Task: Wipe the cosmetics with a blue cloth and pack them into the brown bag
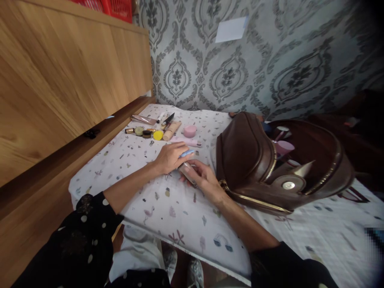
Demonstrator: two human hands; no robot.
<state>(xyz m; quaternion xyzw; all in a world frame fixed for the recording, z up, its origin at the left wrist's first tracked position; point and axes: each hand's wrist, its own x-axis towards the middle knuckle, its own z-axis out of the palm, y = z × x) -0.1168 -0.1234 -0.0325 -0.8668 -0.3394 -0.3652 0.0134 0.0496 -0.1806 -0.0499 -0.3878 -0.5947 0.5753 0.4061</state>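
Note:
My left hand [170, 157] is closed around a small light-blue item [186, 153] whose kind I cannot make out. Just below it, my right hand [207, 178] grips a shiny grey-brown oblong item [188, 172], its far end close to my left fingers. Whether the two items touch is hidden by the fingers. Beyond my hands, a pale pink tube [187, 141] lies on the patterned cloth [177, 208]. A round pink container [190, 131] and a beige tube [172, 131] are behind it.
An open brown leather bag [249, 152] stands to the right, with a pink item [284, 148] inside. More cosmetics, including a yellow round piece [158, 135], lie at the back left. A wooden cabinet [75, 68] borders the left; a patterned wall [204, 64] stands behind.

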